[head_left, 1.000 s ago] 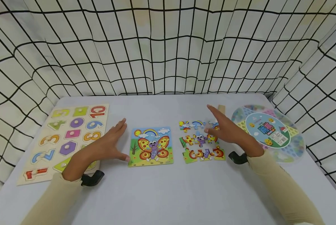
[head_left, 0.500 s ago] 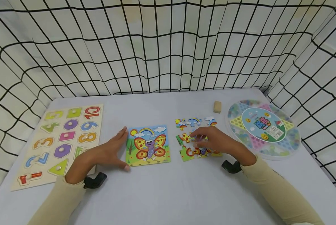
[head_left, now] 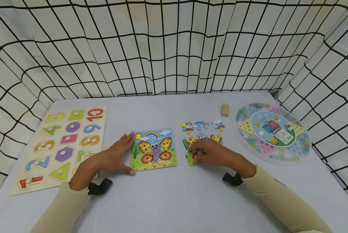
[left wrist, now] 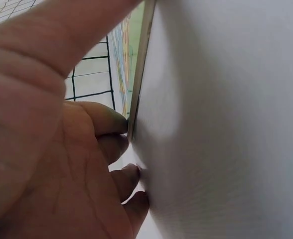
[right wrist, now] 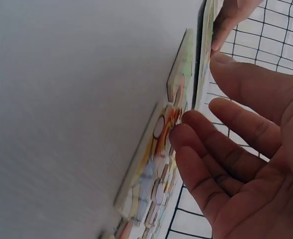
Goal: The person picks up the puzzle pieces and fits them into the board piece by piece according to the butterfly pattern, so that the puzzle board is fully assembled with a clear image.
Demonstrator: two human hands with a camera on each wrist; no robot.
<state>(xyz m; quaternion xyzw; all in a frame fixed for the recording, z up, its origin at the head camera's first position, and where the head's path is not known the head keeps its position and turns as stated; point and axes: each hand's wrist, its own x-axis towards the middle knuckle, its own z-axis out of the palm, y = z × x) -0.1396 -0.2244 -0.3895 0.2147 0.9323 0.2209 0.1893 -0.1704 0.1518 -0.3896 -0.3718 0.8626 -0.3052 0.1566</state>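
Note:
My left hand (head_left: 112,160) lies along the left side of the square butterfly puzzle board (head_left: 154,150). In the left wrist view, its fingertips (left wrist: 120,124) touch the board's edge, with the thumb spread apart. Right of the board lie the butterfly puzzle pieces (head_left: 201,125), laid out in rows with small gaps. Over the lower rows is my right hand (head_left: 211,152), hiding several of them. The right wrist view shows its fingers (right wrist: 189,154) bent loosely beside the pieces (right wrist: 156,144), the thumb apart and nothing held between them.
A number-and-shape peg board (head_left: 64,139) lies at the left, partly under the left forearm. A small wooden block (head_left: 225,110) sits behind the pieces. At the right is a round, clear game box (head_left: 273,132). Black netting (head_left: 162,58) surrounds the white table (head_left: 168,200).
My right hand has come down and leftward, from the top right of the pieces to the lower rows. The left hand has stayed by the board's left edge. The head view has shifted slightly.

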